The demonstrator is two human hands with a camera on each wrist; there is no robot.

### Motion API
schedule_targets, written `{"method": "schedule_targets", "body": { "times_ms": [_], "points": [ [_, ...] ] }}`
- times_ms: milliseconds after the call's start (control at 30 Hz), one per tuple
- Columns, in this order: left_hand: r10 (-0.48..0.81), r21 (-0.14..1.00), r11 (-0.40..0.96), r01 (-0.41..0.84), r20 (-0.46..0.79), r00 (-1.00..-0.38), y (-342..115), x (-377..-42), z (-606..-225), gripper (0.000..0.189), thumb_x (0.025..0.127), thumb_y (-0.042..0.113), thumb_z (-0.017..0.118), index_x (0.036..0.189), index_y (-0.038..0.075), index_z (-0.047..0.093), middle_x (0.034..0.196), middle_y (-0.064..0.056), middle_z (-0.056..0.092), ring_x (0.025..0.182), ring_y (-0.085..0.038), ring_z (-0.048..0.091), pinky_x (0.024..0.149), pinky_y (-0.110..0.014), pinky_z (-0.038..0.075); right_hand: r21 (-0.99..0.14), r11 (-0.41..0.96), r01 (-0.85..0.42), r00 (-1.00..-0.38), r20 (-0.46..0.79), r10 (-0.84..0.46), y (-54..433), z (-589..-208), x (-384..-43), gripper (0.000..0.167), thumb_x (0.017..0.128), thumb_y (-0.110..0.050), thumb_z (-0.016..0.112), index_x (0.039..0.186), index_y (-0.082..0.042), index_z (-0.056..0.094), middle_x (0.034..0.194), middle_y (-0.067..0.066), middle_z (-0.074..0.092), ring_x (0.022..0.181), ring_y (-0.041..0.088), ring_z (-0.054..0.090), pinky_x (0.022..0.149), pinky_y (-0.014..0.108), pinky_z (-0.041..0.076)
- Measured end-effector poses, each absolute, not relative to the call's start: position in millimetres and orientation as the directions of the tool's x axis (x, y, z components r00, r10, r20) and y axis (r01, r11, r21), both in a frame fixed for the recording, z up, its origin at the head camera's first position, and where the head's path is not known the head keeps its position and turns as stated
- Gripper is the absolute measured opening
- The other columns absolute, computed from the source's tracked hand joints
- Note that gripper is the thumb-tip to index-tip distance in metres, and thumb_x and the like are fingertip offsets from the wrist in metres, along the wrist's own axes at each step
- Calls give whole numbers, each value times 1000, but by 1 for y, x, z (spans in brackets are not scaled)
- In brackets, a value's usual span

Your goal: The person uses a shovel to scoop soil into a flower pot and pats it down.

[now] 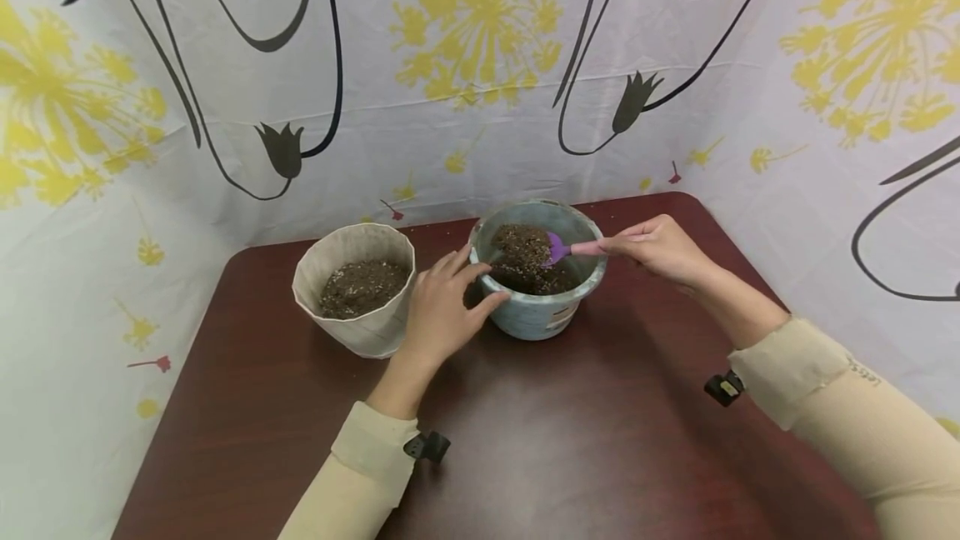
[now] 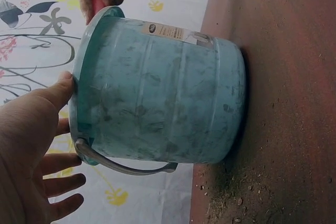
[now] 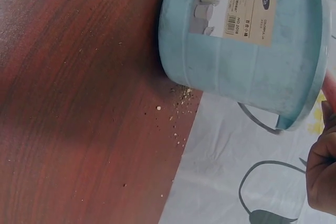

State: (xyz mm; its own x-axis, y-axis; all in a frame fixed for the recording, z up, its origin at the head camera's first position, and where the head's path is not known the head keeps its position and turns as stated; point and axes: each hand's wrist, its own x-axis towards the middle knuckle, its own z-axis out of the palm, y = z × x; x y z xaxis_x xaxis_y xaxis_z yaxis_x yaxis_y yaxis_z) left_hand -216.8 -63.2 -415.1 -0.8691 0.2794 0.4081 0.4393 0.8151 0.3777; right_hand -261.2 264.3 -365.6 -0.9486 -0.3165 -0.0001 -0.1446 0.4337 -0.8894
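Observation:
My right hand [image 1: 660, 248] grips the pink handle of a small purple garden trowel [image 1: 557, 249], its blade down among the soil inside a light blue bucket [image 1: 534, 325]. Brown soil flecked with pale bits [image 1: 522, 247] is heaped over the blade and hides part of it. On the bucket's near left rim rest the thumb and forefinger of my left hand [image 1: 442, 302]. The left wrist view shows the thumb [image 2: 64, 85] at the rim and the other fingers spread loosely beside it. The bucket stands upright, its grey handle [image 2: 126, 169] hanging down.
Left of the bucket stands a whitish ribbed pot [image 1: 371, 332] partly filled with soil [image 1: 363, 286], close by my left hand. Both sit towards the back of a dark red table [image 1: 540, 440]. Crumbs of soil [image 3: 181, 103] lie beside the bucket. A patterned cloth [image 1: 465, 140] hangs behind.

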Motion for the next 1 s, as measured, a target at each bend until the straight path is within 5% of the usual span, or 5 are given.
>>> {"method": "schedule_targets", "body": {
  "times_ms": [300,667,767,867,1000],
  "points": [
    [294,345,827,443,406,-865,-65,-217,-410,55,89,60,68,126,19,72,151,-8,52,138,-29,48,105,-53,42,-896,405,-181,-941,37,-337,263,-367,-260,27,97,-31,70,101,-7,82,108,1,76,52,16,8,43,37,11],
    [255,316,859,403,419,-872,-89,-217,-395,54,92,56,67,129,16,69,150,-9,53,140,-31,45,107,-56,39,-888,417,-195,-938,45,-343,261,-358,-263,40,97,-36,69,80,-1,79,107,-2,77,55,10,25,46,32,23],
    [240,308,870,386,418,-876,-99,-216,-392,54,93,55,66,129,16,69,149,-10,53,139,-33,46,107,-57,39,-882,432,-188,-938,31,-346,259,-351,-264,34,97,-38,69,89,-7,82,108,-2,77,90,4,62,68,19,44],
    [226,304,880,365,408,-885,-108,-215,-390,54,95,55,65,131,15,68,149,-10,54,139,-33,46,107,-57,38,-875,447,-188,-937,23,-349,256,-344,-264,29,97,-40,68,100,-14,83,108,-2,77,131,14,56,96,21,47],
    [226,285,889,358,406,-885,-120,-213,-388,54,96,54,63,132,14,67,149,-11,54,138,-32,47,106,-57,39,-853,483,-195,-939,20,-343,251,-336,-265,29,95,-45,69,104,-21,83,107,-5,77,131,14,55,97,22,46]
  ]
}}
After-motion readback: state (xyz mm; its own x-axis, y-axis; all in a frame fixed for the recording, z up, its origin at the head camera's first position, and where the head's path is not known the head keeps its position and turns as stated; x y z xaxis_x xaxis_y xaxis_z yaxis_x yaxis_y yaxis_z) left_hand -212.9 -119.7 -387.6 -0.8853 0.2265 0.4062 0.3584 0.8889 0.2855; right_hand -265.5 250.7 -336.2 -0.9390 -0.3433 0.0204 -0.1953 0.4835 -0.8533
